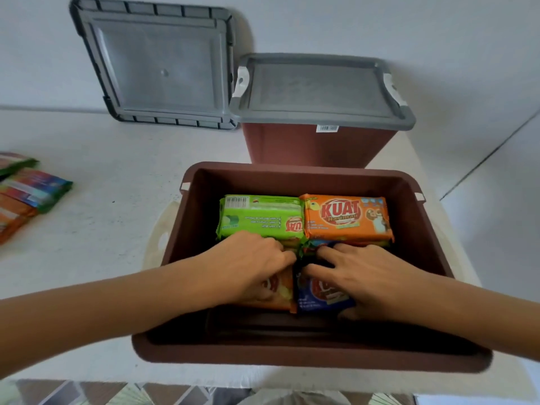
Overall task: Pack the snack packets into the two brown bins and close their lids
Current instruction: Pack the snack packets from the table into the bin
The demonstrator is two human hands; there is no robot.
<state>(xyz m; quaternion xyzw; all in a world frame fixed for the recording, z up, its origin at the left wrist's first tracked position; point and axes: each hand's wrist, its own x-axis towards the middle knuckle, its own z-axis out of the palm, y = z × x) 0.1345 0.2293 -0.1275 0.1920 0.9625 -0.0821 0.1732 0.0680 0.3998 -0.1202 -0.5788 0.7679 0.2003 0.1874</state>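
An open brown bin (432,247) stands at the table's front edge with snack packets inside. A green packet (257,214) and an orange packet (347,217) lie side by side at its far end. Both my hands reach into the bin. My left hand (248,264) rests on another orange packet (282,290), fingers curled over its far edge. My right hand (365,276) lies with spread fingers on a blue packet (321,296). Behind stands a second brown bin (315,144) with its grey lid (321,89) on. A loose grey lid (157,62) leans against the wall.
Several more snack packets (26,191) lie in a pile at the table's left edge. The white table (111,223) ends just in front of the near bin, with patterned floor below. A cream handle (157,238) sticks out at the near bin's left side.
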